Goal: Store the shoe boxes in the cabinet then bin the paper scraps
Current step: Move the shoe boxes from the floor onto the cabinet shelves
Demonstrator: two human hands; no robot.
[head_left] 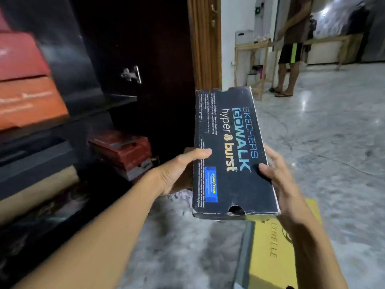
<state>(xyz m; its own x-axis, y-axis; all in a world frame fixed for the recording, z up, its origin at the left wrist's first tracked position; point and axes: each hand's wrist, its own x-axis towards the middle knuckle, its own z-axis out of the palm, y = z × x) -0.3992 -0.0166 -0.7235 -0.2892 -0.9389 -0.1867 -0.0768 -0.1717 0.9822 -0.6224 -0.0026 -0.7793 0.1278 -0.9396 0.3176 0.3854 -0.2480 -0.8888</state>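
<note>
A yellow box (275,257) lies on the floor (333,126) at lower right. Above it, a closed black shoe box (231,155), contents hidden, is held in mid-air. The left hand (179,174) and right hand (279,178) each have their grip clamped on a long side. To the left, the open cabinet (116,99) shelves hold an orange box (29,101) and stacked red boxes (125,151). Farther off, a white box (243,37) sits on a wooden bench (252,45) beside a standing person (291,51).

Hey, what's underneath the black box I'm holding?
A yellow box lies on the floor below the black box, its far end covered. The left hand and right hand hold its sides; any fingers underneath are hidden.
</note>
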